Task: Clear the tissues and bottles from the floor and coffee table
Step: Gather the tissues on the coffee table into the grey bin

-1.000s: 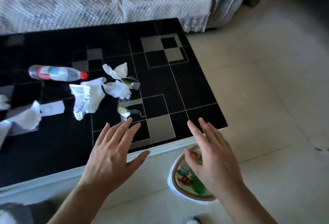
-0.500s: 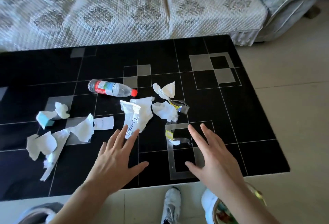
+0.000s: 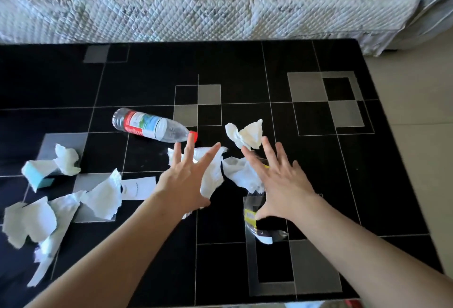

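Observation:
A clear plastic bottle with a red cap and red label lies on its side on the black coffee table. Crumpled white tissues lie beside it, more of them under my hands and several at the left. A crushed clear bottle with a yellow label lies partly under my right hand. My left hand hovers with fingers spread over the middle tissue. My right hand is spread over a tissue and the crushed bottle. Neither hand holds anything.
A quilted sofa runs along the table's far edge. A small teal and white box sits among the left tissues. Pale floor tiles lie to the right of the table.
The view has swung left and closer over the table. Both hands have reached forward from the table's near edge to above the middle tissues and the crushed bottle.

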